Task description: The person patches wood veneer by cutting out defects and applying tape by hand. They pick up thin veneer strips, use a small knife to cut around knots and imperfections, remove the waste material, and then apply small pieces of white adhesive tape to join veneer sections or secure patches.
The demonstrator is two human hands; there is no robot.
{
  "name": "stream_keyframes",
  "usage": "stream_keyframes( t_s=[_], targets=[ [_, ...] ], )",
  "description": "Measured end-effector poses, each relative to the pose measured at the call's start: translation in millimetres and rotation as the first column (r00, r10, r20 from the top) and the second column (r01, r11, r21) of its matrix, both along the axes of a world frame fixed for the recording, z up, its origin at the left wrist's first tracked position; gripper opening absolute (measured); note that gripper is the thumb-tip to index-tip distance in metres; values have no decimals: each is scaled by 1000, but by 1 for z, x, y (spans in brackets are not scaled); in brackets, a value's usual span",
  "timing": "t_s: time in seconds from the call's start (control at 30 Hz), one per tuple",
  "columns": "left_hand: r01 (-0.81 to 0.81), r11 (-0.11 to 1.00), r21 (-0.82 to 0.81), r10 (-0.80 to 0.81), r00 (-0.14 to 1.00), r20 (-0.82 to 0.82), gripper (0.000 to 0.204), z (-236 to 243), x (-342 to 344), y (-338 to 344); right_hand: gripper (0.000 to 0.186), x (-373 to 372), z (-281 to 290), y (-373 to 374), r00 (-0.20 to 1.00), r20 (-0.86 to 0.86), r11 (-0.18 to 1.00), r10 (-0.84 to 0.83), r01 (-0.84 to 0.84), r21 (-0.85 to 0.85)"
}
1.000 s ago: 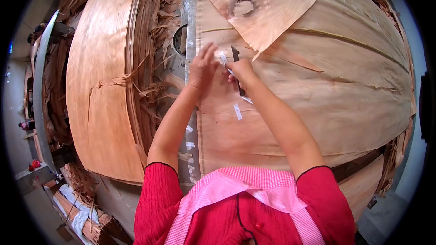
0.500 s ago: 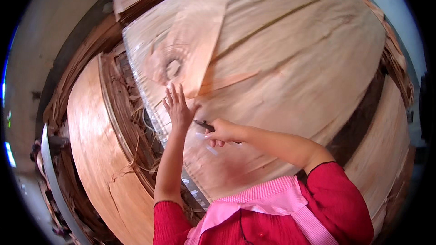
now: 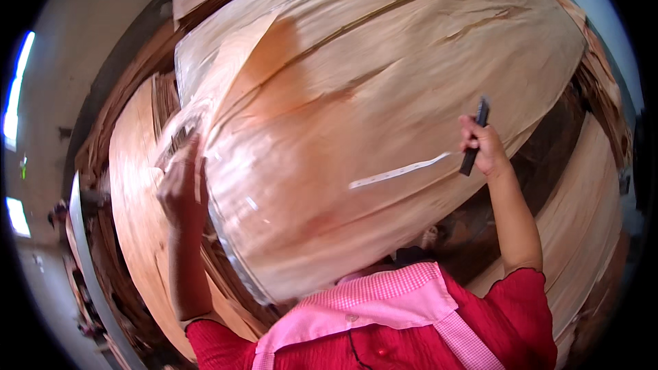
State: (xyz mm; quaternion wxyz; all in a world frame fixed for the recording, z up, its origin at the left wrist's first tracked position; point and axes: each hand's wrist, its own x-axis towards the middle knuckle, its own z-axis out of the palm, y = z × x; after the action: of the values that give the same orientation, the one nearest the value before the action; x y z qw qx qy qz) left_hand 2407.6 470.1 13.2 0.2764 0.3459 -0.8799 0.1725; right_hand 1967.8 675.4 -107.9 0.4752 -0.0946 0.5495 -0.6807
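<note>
At the left edge of a large wood veneer sheet (image 3: pixel 411 96), my left hand (image 3: pixel 181 185) is closed on a narrower veneer piece (image 3: pixel 236 62) with a dark knot hole. This piece is lifted and tilted, its shadow falling on the sheet beneath. Over on the right, my right hand (image 3: pixel 488 147) grips a black box cutter (image 3: pixel 474 137), held upright above the sheet's near right part. A white strip of tape with small holes (image 3: pixel 397 171) extends leftward from near my right fingers; whether they pinch it cannot be made out.
Another stack of veneer (image 3: pixel 144 212) stands to the left, and more veneer (image 3: pixel 576 212) lies to the right beyond a dark gap. A pale curved metal edge (image 3: pixel 89 260) shows at far left. Long cracks cross the large sheet.
My left hand has moved left, pulling the veneer piece up and toward the sheet's left edge. My right hand has swung out to the right with the box cutter, and the white tape now shows.
</note>
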Motion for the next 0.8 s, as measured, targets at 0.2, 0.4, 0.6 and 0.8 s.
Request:
stream_keyframes(
  t_s=[0.2, 0.4, 0.6, 0.8],
  targets=[
    [29, 940, 339, -117, 963, 242, 57, -59, -108, 154, 10, -174, 36, 56, 959, 10, 918, -284, 274, -288],
    [162, 470, 868, -179, 980, -86, 64, -113, -282, 204, 25, -264, 109, 28, 724, -651, 963, -229, 72, -258],
    [-63, 878, 475, 105, 993, -63, 69, -226, -309, 65, 22, -235, 28, -24, 654, -720, 968, 232, -231, 102],
    [-461, 655, 599, 495, 860, 122, 72, -243, -293, -40, 16, -223, 8, -43, 641, -505, 815, 578, -419, 400]
  ],
)
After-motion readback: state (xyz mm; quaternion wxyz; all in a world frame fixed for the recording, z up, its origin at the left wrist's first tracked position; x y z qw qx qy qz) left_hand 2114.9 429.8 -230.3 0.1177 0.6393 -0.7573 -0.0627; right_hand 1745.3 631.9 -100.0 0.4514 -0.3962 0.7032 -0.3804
